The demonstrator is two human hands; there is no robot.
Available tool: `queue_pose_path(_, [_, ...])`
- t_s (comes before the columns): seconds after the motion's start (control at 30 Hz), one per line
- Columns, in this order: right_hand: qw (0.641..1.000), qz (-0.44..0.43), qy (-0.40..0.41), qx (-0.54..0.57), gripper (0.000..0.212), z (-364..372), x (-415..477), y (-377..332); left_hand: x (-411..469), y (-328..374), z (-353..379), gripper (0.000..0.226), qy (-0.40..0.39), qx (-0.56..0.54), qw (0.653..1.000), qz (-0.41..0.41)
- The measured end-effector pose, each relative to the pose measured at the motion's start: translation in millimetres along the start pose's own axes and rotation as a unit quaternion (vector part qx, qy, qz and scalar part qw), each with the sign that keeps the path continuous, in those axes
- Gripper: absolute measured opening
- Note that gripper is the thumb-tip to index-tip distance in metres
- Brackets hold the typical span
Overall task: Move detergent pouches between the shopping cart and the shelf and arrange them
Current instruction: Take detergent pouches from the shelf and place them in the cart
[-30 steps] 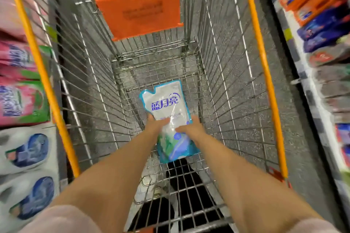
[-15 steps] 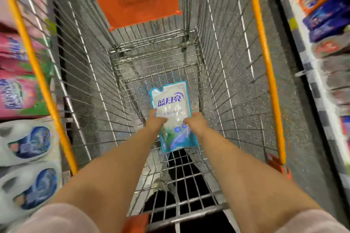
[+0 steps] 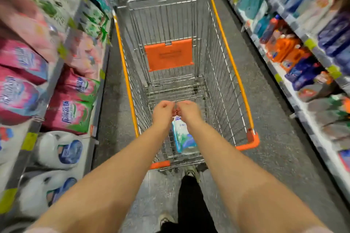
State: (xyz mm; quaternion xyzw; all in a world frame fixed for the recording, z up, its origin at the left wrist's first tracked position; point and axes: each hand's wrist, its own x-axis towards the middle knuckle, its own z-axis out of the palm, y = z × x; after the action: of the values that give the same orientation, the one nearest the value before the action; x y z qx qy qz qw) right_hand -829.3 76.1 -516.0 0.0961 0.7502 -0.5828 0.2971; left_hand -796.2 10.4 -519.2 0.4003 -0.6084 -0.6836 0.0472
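Observation:
A white and blue detergent pouch (image 3: 182, 136) hangs upright inside the wire shopping cart (image 3: 233, 66), near its close end. My left hand (image 3: 163, 112) and my right hand (image 3: 189, 112) sit side by side with curled fingers and pinch the pouch's top edge. That top edge is hidden behind my hands; only the lower body shows between my forearms. I cannot tell whether the pouch's bottom touches the cart floor.
An orange flap (image 3: 169, 54) hangs on the cart's far wall. The left shelf holds pink pouches (image 3: 69, 112) and white pouches (image 3: 60, 150). Bottles and orange jugs (image 3: 284, 51) fill the right shelf. My feet (image 3: 192, 173) stand behind the cart on the grey aisle floor.
The pouch lay flat on the cart floor under both hands; now it hangs upright from its top edge. My hands moved together and rose, and my view pulled back and up.

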Motion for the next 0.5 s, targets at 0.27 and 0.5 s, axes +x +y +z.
queue_pose_path(0.27, [0.982, -0.187, -0.023, -0.018, 0.012, -9.9, -119.9, -70.6, -119.1, 77.7, -29.8, 0.024, 0.084, -0.028, 0.977, 0.192])
queue_pose_path(0.5, [0.941, -0.321, -0.109, -0.007, 0.011, -4.0, -229.8, -96.9, -238.8, 113.3, -63.1, 0.016, 0.246, -0.04, 0.914, 0.319])
